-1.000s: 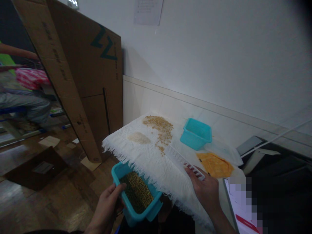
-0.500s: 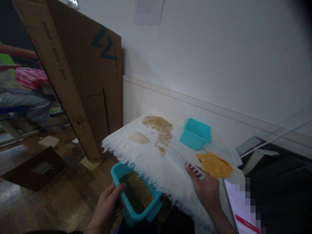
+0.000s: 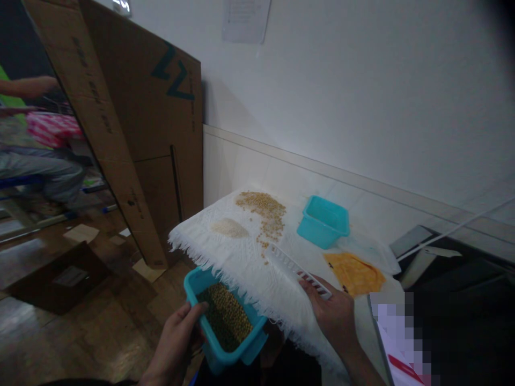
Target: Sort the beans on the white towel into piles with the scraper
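My left hand (image 3: 177, 343) grips the near rim of a teal tub (image 3: 253, 346) filled with greenish-brown beans, held just below the fringed front edge of a white cloth (image 3: 245, 262). My right hand (image 3: 333, 316) holds one end of a long white comb-like scraper (image 3: 295, 269) that lies flat on the cloth. Its far end sits near the tail of a pile of tan beans (image 3: 263, 209). A small heap of white grains (image 3: 229, 228) lies to the left of that pile.
A second teal tub (image 3: 324, 221) stands at the back of the cloth, beside a heap of yellow grains (image 3: 354, 273). Large cardboard sheets (image 3: 140, 118) lean against the wall at left. Another person's arm (image 3: 28, 86) shows at far left. A paper (image 3: 396, 343) lies at right.
My right hand has slid the white scraper a little to the left and nearer across the cloth. The left hand and its tub have stayed put.
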`<state>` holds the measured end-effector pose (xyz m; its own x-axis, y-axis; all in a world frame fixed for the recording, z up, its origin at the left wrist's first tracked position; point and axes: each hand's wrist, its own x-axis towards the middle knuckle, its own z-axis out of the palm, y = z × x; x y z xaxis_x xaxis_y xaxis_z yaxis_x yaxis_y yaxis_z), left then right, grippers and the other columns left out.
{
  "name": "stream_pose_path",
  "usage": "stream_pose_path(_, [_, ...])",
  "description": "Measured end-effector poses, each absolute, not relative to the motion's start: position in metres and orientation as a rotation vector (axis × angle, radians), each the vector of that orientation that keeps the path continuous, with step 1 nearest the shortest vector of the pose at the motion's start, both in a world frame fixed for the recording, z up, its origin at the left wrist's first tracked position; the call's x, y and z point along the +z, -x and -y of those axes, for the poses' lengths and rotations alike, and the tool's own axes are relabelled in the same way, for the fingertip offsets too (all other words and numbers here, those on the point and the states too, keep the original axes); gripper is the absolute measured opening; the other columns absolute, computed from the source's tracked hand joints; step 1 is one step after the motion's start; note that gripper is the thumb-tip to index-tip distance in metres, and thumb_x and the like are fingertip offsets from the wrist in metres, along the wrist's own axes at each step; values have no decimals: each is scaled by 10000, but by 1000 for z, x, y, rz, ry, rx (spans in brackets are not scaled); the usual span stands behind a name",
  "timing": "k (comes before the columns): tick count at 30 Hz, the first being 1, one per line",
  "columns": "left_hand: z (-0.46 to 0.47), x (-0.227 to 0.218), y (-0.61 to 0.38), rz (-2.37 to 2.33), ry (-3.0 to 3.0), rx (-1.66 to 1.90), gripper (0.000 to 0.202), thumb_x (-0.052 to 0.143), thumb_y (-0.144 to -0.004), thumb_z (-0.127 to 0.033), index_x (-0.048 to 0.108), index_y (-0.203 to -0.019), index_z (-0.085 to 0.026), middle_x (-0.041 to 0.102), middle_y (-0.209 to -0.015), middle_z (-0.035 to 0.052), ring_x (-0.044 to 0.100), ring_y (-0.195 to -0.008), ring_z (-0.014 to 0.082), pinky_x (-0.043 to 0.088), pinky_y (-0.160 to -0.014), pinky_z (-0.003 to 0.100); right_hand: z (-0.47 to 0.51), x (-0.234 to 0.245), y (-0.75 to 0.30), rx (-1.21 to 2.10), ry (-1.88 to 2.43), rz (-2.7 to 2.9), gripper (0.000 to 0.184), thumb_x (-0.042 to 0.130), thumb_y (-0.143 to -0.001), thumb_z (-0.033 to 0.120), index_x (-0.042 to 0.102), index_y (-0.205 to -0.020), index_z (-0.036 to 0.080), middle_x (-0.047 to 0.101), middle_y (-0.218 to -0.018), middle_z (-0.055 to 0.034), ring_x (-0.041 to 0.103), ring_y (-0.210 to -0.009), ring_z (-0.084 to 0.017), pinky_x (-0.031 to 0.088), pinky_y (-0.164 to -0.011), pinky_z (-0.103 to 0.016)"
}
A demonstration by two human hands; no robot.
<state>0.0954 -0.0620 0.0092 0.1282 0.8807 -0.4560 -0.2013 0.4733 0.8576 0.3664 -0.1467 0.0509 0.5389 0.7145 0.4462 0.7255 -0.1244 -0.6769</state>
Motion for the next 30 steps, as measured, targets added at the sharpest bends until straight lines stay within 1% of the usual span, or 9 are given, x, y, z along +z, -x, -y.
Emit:
stream_pose_path(6, [61, 8, -95, -1168, -707, 880, 297, 811, -591, -427, 642, -616, -184, 562, -497, -36, 490, -453, 111, 397, -444, 216, 144, 49, -364, 5, 1793, 1232, 389, 618, -860, 538, 810, -912, 204, 794, -817, -71, 765, -703, -249, 609, -613, -275])
stream_pose_path(11, [60, 1, -95, -1151, -704, 900, 317, 812, -607, -429, 604, -579, -192, 521, -464, -55, 441, -418, 92, 359, -415, 205, 145, 52, -358, 12, 1717, 1353, 290, 629, -871, 459, 811, -895, 235, 795, -815, -47, 765, -679, -229, 621, -652, -274])
stream_pose_path(14, [59, -2, -96, -1142, -691, 914, 326, 823, -598, -423, 590, -571, -196, 503, -460, -66, 432, -416, 86, 362, -420, 202, 150, 57, -343, 1, 1632, 1488, 237, 636, -879, 402, 811, -900, 243, 796, -847, -34, 772, -730, -214, 618, -703, -252])
stream_pose_path(18, [58, -3, -96, -1156, -699, 912, 307, 818, -609, -417, 613, -591, -189, 512, -465, -63, 435, -422, 86, 380, -435, 206, 158, 62, -325, 153, 1585, 1602, 232, 585, -922, 353, 799, -963, 275, 798, -849, 10, 769, -718, -169, 602, -664, -201])
stream_pose_path(21, [59, -1, -96, -1145, -703, 912, 294, 814, -629, -409, 623, -610, -186, 529, -486, -60, 461, -444, 92, 391, -449, 206, 156, 64, -333, 79, 1662, 1526, 269, 585, -911, 422, 807, -927, 271, 798, -840, -9, 769, -714, -191, 606, -669, -228])
stream_pose_path(23, [59, 1, -96, -1141, -700, 911, 296, 819, -620, -405, 619, -601, -187, 533, -488, -58, 469, -448, 97, 384, -444, 207, 151, 63, -350, -96, 1781, 1362, 367, 580, -891, 512, 813, -883, 229, 795, -814, -55, 767, -702, -227, 607, -656, -260])
stream_pose_path(25, [59, 2, -96, -1152, -702, 910, 302, 818, -614, -405, 609, -589, -189, 526, -479, -59, 458, -438, 95, 369, -432, 206, 147, 61, -368, -224, 1922, 1196, 491, 545, -882, 598, 813, -872, 187, 786, -759, -90, 760, -664, -250, 589, -582, -272])
stream_pose_path(28, [60, 1, -96, -1167, -710, 917, 305, 808, -623, -407, 596, -590, -191, 518, -478, -64, 447, -431, 90, 355, -425, 200, 144, 54, -384, -283, 2039, 1122, 600, 501, -875, 676, 813, -863, 164, 764, -665, -97, 744, -608, -261, 561, -534, -283])
stream_pose_path(30, [60, 0, -96, -1164, -712, 912, 308, 804, -623, -418, 596, -602, -192, 520, -483, -64, 447, -429, 91, 347, -420, 200, 143, 49, -385, -272, 2025, 1147, 638, 480, -877, 703, 812, -879, 157, 766, -671, -92, 743, -604, -254, 557, -545, -280])
